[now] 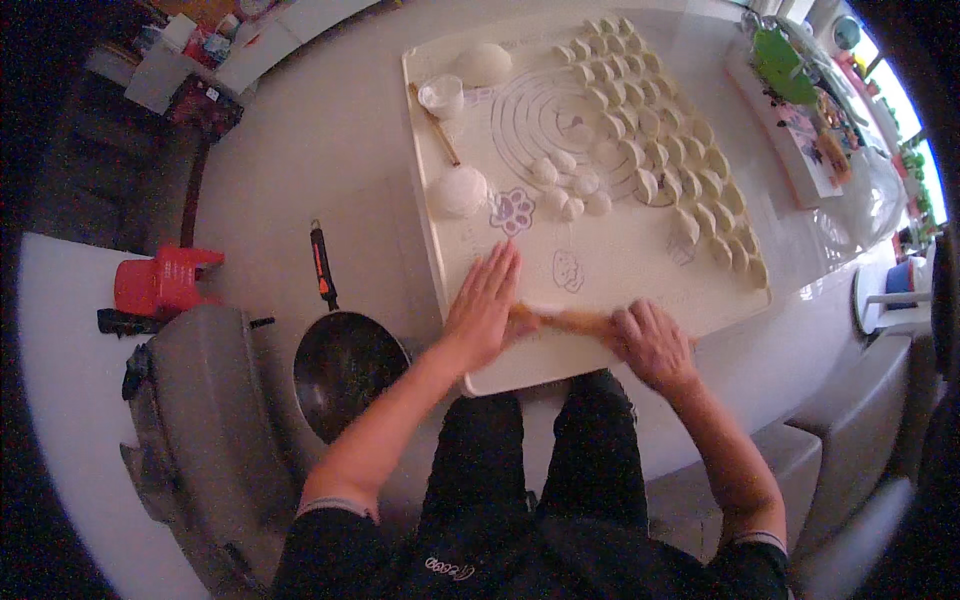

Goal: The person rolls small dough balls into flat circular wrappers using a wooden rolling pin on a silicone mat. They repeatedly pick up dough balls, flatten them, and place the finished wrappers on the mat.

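My left hand (486,307) lies flat with its fingers straight, palm and thumb at the left end of a wooden rolling pin (574,321); whether it grips the pin is hard to tell. At the other end, my right hand (651,341) is curled around the pin. Both hands are slightly blurred. A bit of pale dough (551,308) shows along the pin, mostly hidden. Beneath lies a cream pastry mat (525,367) with printed rings. Small dough pieces (585,182) sit in its middle, and rows of folded dumplings (664,154) cover its right side.
Along the mat's left side are a white lump (459,191), a thin stick (436,127), a small bowl (441,96) and a larger dough mound (484,64). A frying pan (349,375) stands left of the mat. A box (795,142) with items and plastic bag (870,202) lie right.
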Motion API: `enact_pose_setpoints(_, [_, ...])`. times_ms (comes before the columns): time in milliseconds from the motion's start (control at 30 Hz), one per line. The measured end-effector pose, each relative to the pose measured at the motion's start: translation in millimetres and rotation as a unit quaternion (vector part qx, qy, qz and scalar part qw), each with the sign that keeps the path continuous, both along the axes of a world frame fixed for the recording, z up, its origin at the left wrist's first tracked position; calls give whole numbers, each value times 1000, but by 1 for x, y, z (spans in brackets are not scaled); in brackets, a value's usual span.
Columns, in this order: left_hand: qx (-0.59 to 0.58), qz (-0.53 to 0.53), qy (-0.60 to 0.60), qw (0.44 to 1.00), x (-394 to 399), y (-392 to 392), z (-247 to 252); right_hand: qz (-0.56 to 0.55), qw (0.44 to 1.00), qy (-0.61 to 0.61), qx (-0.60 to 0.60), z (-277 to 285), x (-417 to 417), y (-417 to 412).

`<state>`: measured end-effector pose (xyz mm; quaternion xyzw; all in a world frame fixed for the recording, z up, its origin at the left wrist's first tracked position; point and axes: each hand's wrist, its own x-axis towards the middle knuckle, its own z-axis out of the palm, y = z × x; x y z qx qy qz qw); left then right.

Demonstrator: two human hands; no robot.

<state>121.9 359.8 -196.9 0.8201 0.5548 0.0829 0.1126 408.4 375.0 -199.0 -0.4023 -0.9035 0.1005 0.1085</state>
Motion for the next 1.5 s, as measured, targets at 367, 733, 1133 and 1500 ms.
enact_pose_setpoints(367, [-33,339,-532,775,17,4,3,-205,847,256,-419,31,-20,10])
enact_pose_setpoints(733, [37,256,-353,899,53,35,0,-254,676,449,-527,39,2,6])
enact_pose_setpoints(1133, [-154,199,-252,934,53,63,20,-267,663,495,-494,14,18,9])
enact_pose_setpoints(1500, [-272,140,-527,793,38,54,30,-254,677,492,-485,15,21,8])
